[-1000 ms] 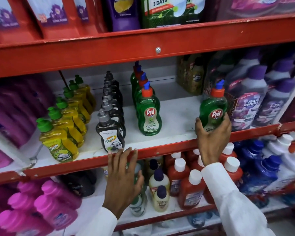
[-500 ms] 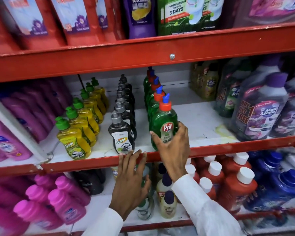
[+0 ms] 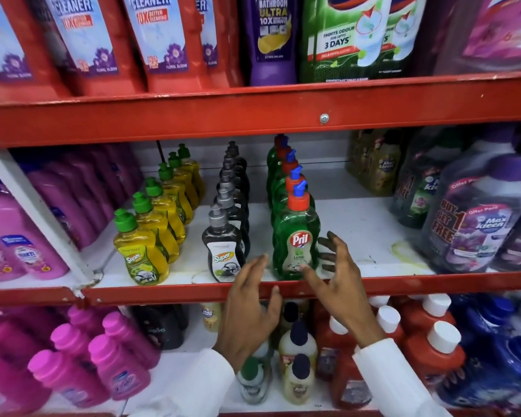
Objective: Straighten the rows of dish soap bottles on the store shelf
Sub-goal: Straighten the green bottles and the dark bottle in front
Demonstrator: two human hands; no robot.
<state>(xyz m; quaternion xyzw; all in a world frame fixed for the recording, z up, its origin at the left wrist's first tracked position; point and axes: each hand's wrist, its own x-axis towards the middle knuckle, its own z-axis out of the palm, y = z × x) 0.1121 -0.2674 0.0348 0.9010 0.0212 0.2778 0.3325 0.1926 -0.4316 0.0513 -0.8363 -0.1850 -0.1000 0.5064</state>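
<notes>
Three rows of dish soap stand on the middle shelf [image 3: 358, 224]: yellow bottles with green caps [image 3: 140, 254], black bottles with grey pumps [image 3: 224, 251], and green Pril bottles with orange caps. The front green Pril bottle [image 3: 297, 236] stands upright at the head of its row by the shelf's red front lip [image 3: 163, 293]. My right hand [image 3: 340, 284] is open just right of that bottle, fingers spread, thumb near its base but apart. My left hand [image 3: 250, 311] is open just left of it, over the lip.
Large purple Max Kleen jugs [image 3: 475, 224] crowd the shelf's right end, with bare white shelf between them and the green row. Pink bottles [image 3: 18, 251] sit left behind a white divider [image 3: 39, 218]. Red, blue and pink bottles fill the shelf below; cleaner packs stand above.
My right hand carried the green Pril bottle from the right side to the front of the green row, then let go. Both hands now hover open beside it.
</notes>
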